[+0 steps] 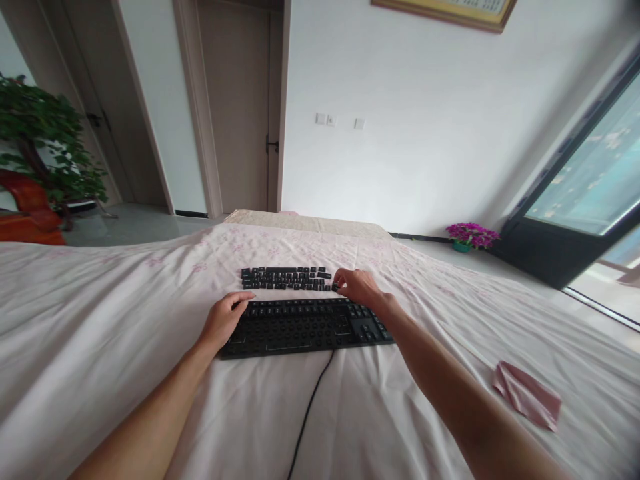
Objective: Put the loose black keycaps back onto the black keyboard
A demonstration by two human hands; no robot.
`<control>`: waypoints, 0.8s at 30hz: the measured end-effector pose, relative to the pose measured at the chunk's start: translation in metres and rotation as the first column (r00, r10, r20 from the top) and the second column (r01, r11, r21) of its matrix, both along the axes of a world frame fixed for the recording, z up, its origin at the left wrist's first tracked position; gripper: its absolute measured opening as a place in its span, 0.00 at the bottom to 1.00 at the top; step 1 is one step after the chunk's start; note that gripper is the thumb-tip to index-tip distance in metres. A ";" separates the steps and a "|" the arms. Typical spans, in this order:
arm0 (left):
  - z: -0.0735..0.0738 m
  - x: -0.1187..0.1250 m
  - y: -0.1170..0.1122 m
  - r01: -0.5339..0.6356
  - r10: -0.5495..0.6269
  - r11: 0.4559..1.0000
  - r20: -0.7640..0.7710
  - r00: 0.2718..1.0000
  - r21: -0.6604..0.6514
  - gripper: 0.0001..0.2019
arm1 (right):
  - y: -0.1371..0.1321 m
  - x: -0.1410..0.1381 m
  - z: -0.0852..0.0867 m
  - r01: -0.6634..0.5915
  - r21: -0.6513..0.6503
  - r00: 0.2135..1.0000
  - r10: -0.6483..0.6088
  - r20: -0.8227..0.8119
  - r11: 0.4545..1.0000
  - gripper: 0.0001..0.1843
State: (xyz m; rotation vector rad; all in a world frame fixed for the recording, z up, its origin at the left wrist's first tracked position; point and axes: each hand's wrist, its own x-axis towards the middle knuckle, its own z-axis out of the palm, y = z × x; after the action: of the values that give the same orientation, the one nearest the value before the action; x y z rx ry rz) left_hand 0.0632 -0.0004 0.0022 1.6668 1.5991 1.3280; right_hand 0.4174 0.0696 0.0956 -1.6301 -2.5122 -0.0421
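Nearest me, a black cable (313, 400) runs up the bed (100, 320) to a black keyboard (305, 327) with its keys stripped off. A pink cloth (527, 395) lies well right of my fingers. My left hand (225, 320) rests loose on the keyboard's far left corner, grasping nothing. My right hand (357, 287) reaches beyond the board, fingers (340, 279) touching the right end of the loose keycaps (285, 278) laid in rows. I cannot tell whether they pinch one. Best, I judge, to lift 1 cap straight up without nudging its neighbours.
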 end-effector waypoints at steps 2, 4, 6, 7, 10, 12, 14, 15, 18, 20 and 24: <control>0.000 0.000 0.000 0.003 -0.003 1.000 0.001 1.000 0.002 0.16 | -0.010 0.005 0.004 -0.032 0.013 0.998 0.033 -0.048 0.999 0.16; 0.001 0.001 0.000 0.003 -0.003 1.000 0.003 1.000 0.002 0.16 | -0.020 0.007 0.006 -0.075 0.006 0.996 0.075 -0.056 0.997 0.16; 0.000 0.001 0.000 0.000 0.000 1.000 0.001 1.000 -0.001 0.16 | -0.030 0.008 0.007 -0.116 -0.015 0.993 0.115 -0.032 0.993 0.16; 0.000 0.001 0.000 -0.001 0.001 1.000 0.000 1.000 -0.003 0.16 | -0.034 0.007 0.006 -0.135 -0.028 0.991 0.135 -0.013 0.990 0.16; -0.001 0.001 0.000 -0.004 0.004 1.000 -0.001 1.000 -0.008 0.16 | -0.042 0.004 0.006 -0.168 -0.052 0.984 0.171 0.052 0.984 0.15; -0.001 0.001 0.000 -0.002 0.002 1.000 0.000 1.000 -0.004 0.16 | -0.043 0.002 0.006 -0.169 -0.064 0.981 0.175 0.089 0.983 0.14; 0.000 0.001 0.000 -0.003 0.003 1.000 0.000 1.000 0.001 0.16 | -0.043 0.002 0.007 -0.165 -0.069 0.979 0.172 0.114 0.984 0.13; 0.000 0.001 0.000 -0.004 0.004 1.000 0.000 1.000 0.002 0.16 | -0.043 0.002 0.007 -0.165 -0.068 0.978 0.172 0.122 0.984 0.13; 0.000 0.001 -0.001 -0.004 0.004 1.000 -0.005 1.000 -0.003 0.16 | -0.041 0.002 0.006 -0.180 -0.059 0.972 0.187 0.143 0.982 0.14; 0.000 0.001 -0.001 -0.002 0.002 1.000 -0.010 1.000 -0.008 0.16 | -0.041 0.001 0.006 -0.204 -0.050 0.965 0.209 0.158 0.978 0.14; -0.001 0.000 0.000 -0.005 0.005 1.000 -0.015 1.000 -0.017 0.16 | -0.044 0.000 0.006 -0.246 -0.033 0.952 0.247 0.181 0.969 0.13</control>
State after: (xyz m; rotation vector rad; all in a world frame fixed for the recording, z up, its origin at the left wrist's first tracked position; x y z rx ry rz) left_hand 0.0636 -0.0008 0.0011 1.6666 1.6200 1.3037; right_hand 0.4174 0.0255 0.1017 -1.3586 -2.8405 -0.1594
